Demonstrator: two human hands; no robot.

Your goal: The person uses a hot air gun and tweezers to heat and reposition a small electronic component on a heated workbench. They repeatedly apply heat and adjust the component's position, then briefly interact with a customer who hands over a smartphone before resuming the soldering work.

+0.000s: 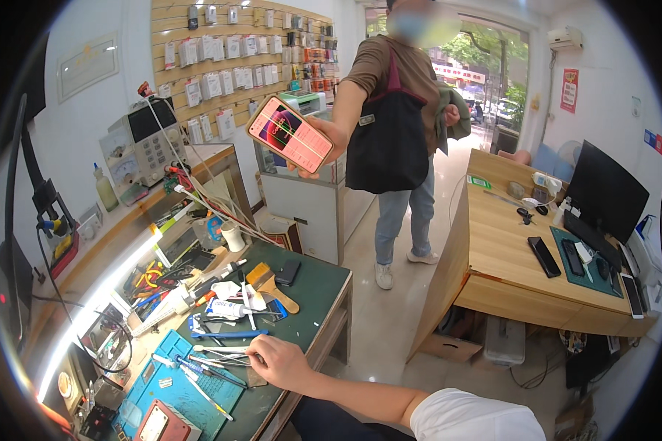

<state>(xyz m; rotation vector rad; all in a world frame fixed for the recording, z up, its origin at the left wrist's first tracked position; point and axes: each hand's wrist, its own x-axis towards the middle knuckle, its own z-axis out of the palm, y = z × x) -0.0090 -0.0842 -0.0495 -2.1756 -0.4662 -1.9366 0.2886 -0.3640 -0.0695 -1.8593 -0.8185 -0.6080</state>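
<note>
My right hand (pixel 276 364) reaches over the workbench, fingers bent and pinched on what looks like a pair of tweezers (pixel 224 359); the fingertips are partly hidden. Close by lie a blue pry tool (pixel 232 334) and a white tube (pixel 226 309). A light blue repair mat (pixel 173 353) carries several pens or slim screwdrivers (pixel 207 393). My left hand is out of view. Across the bench, another person's hand (pixel 332 140) holds out a phone (pixel 290 134), its lit screen crossed by bright lines.
A wooden-handled brush (pixel 272 288) and a black device (pixel 288 272) lie toward the bench's far end. A bright lamp strip (pixel 99 309) slants along the left. To the right stands a wooden desk (pixel 507 253) with a monitor (pixel 607 191) and a dark phone (pixel 543 257).
</note>
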